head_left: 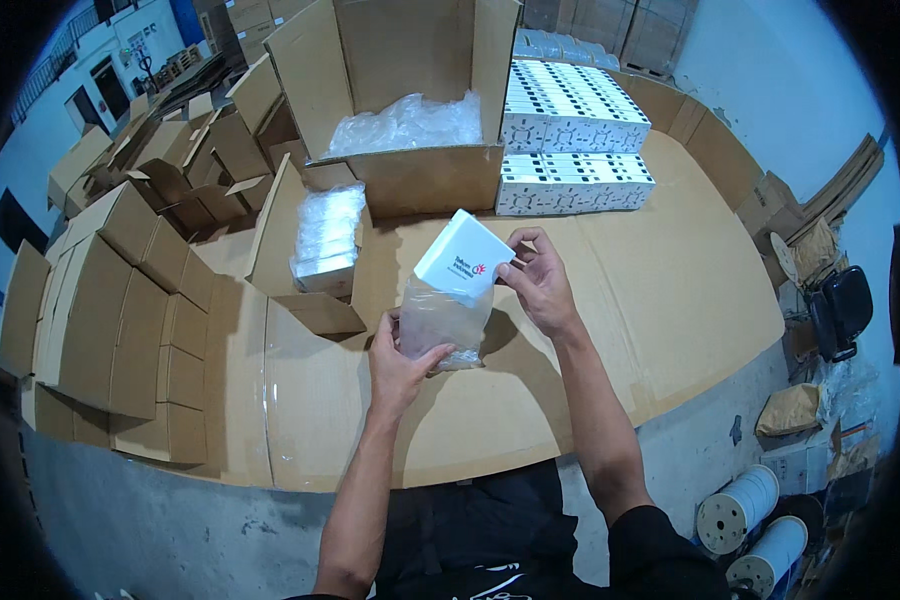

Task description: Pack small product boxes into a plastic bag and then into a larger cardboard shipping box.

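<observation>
The left hand grips one clear bag; the right hand pinches one white box, partly inside that bag, between both hands; beyond them stand one large open carton and one small open carton.

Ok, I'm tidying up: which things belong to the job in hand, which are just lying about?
Likely job:
- white box
- translucent pouch
- stacked white boxes
- small carton of wrapped packs
- large carton of plastic packaging

Probably lying about:
- wound spools
- leaning cardboard

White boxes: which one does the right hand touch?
The box partly out of a clear bag in the left hand; the stacked boxes stand apart, untouched.
</observation>
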Demonstrator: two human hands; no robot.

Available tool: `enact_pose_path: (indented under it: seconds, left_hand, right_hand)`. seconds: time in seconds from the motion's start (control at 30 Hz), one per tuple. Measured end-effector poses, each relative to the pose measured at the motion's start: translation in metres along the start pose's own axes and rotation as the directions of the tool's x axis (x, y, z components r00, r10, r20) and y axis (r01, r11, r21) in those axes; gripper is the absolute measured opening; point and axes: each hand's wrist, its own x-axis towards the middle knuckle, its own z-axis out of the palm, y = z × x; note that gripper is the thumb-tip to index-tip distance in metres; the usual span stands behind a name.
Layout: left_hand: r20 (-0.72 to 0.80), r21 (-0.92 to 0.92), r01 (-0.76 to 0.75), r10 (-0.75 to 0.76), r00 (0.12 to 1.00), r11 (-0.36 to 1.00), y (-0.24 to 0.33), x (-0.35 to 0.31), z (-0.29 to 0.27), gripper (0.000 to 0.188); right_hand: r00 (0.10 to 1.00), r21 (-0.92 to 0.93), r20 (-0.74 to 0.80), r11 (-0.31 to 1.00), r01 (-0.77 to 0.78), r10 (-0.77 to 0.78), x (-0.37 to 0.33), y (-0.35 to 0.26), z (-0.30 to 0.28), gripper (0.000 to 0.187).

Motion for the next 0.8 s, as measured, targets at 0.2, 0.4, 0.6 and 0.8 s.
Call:
enact_pose_path:
  seconds: [0.2, 0.4, 0.6, 0.8]
  left_hand:
    - [0.014, 0.009, 0.011, -0.011, 1.0, 1.0, 0.006, -0.001, -0.001, 0.07]
    - [0.063, -0.036, 0.005, -0.003, 0.998, 0.999, 0.014, -0.004, 0.002, 0.064]
    - [0.132, -0.211, 0.0, 0.029, 0.991, 0.977, 0.012, 0.013, -0.005, 0.039]
    - [0.177, -0.166, 0.09, -0.061, 0.982, 0.982, 0.014, 0.03, -0.005, 0.028]
  right_hand:
    - [0.994, 0.019, 0.076, 0.996, -0.084, 0.083, -0.001, 0.001, -0.001, 0.033]
    - [0.972, -0.061, 0.07, 0.973, -0.222, 0.226, -0.002, 0.002, 0.004, 0.029]
    - [0.976, -0.107, 0.093, 0.977, -0.186, 0.196, 0.002, 0.003, 0.002, 0.029]
    - [0.984, -0.14, 0.115, 0.983, -0.123, 0.139, 0.003, 0.009, -0.002, 0.026]
